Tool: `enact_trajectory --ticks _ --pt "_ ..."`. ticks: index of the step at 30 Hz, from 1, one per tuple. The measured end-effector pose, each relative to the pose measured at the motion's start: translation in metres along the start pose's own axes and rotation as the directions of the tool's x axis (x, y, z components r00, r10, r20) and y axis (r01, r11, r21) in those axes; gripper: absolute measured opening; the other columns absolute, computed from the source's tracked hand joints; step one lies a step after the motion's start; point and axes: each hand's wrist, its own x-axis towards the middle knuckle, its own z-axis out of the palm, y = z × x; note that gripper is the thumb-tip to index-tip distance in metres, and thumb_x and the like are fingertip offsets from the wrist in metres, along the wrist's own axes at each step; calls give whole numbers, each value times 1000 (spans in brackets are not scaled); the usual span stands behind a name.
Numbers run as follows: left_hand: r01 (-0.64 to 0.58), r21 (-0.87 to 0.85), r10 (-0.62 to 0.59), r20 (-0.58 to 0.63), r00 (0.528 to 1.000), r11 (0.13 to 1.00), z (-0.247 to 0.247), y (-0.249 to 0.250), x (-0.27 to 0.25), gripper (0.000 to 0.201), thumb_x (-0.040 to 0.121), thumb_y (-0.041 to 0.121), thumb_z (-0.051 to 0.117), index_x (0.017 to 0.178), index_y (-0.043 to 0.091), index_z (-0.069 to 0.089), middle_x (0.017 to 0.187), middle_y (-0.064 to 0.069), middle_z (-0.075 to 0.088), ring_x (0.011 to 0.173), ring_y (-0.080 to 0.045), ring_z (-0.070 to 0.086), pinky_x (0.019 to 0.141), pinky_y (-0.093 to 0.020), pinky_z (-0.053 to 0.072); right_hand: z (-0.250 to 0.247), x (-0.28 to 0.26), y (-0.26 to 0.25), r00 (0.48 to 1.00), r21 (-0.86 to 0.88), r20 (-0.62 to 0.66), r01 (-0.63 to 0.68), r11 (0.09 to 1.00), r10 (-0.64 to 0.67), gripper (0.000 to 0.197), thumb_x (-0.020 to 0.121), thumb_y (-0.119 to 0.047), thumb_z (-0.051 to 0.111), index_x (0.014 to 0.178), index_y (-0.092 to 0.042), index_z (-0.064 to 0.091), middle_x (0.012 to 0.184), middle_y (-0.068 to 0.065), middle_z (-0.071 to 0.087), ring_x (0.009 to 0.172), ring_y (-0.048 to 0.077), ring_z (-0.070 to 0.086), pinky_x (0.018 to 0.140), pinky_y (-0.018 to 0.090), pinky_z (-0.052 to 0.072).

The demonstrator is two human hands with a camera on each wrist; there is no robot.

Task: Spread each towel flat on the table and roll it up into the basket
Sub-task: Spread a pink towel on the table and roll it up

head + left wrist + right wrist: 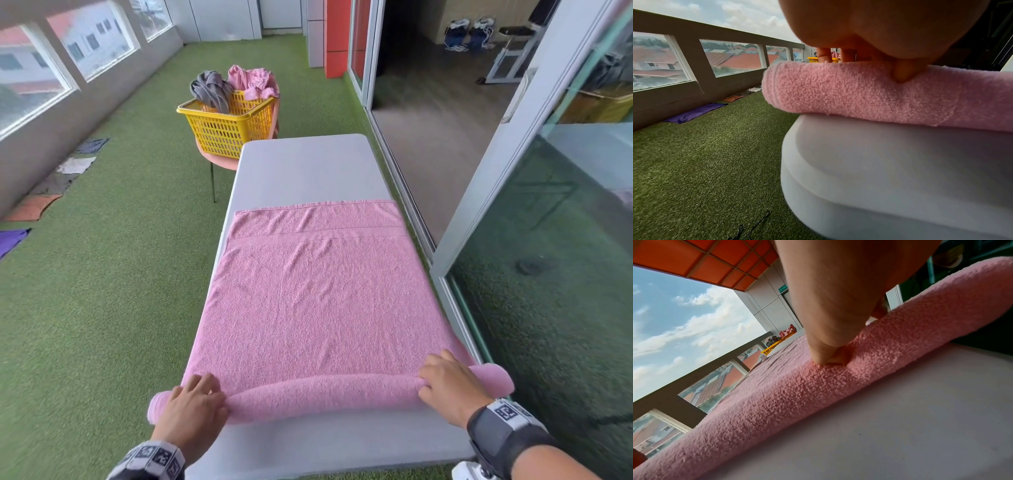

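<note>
A pink towel (315, 301) lies spread along the grey table (301, 168), its near end wound into a roll (325, 394) that overhangs both table sides. My left hand (195, 397) grips the roll's left end (859, 94), fingers curled over the top, thumb pressing in front. My right hand (445, 380) grips the roll near its right end (838, 382), thumb dug into the pile. A yellow basket (226, 126) with a grey towel (210, 89) and a pink towel (253, 80) draped in it stands on a pink stool beyond the table's far left corner.
Green artificial turf (102, 274) covers the floor left of the table. Purple (12, 240), orange (32, 207) and white (75, 164) cloths lie along the window wall. A sliding glass door frame (479, 205) runs close along the table's right side.
</note>
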Motion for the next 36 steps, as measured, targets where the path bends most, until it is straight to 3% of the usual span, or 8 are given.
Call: enact_trajectory --ticks 7,11,16,19,22,24,28,36 --pt "62 3 -62 -77 995 998 3 5 5 27 81 49 46 61 32 51 78 17 37 76 -7 39 64 -30 33 -3 2 -2 991 68 119 -72 995 64 29 86 -31 45 59 -26 36 90 -6 46 97 18 40 100 36 39" --pt "32 -163 -63 -191 980 986 8 2 12 9 84 32 64 88 30 56 82 12 52 75 -12 49 60 -30 47 -7 1 -4 993 128 -25 -111 986 115 21 89 -29 54 70 -26 46 90 -8 45 87 14 48 74 29 38" --pt "-24 -253 -41 -251 967 967 13 2 14 22 89 33 41 85 25 61 87 13 53 80 -14 49 70 -34 50 -10 0 -8 990 90 -122 -62 994 73 12 97 -21 53 89 -24 44 88 -8 44 75 13 47 66 26 33" --pt "-1 -269 -55 -202 978 963 21 -4 11 33 84 43 48 102 24 69 102 14 62 98 -15 53 85 -34 48 0 -3 -6 983 28 -171 -66 997 70 23 74 -18 78 79 -25 56 77 -9 50 69 12 50 57 24 37" --pt "-18 -139 9 -71 997 990 21 -9 6 53 65 47 73 114 28 66 109 17 64 104 -16 58 82 -39 54 12 -6 -4 990 5 -138 -14 1000 15 33 75 -19 72 107 -23 64 108 -8 61 107 17 54 88 32 52" --pt "-5 -108 0 -46 999 994 15 -7 5 43 62 46 73 102 34 66 99 20 63 94 -16 61 71 -36 54 15 -8 -1 992 -1 -124 11 1000 -11 45 81 -16 65 126 -23 60 126 -11 56 127 17 45 107 36 43" --pt "9 -38 -12 -82 997 999 11 -1 -2 18 67 51 51 74 35 57 79 22 54 80 -13 54 60 -34 47 16 -4 2 990 -28 -138 -32 999 28 35 59 -24 77 93 -32 73 96 -17 66 94 11 56 87 33 54" --pt "142 40 -138 -78 987 989 5 10 5 29 78 49 46 59 29 54 85 15 42 82 -9 42 70 -35 38 7 -3 -2 996 -52 -89 26 998 -31 16 86 -33 42 82 -27 57 88 -15 53 93 14 41 84 32 34"
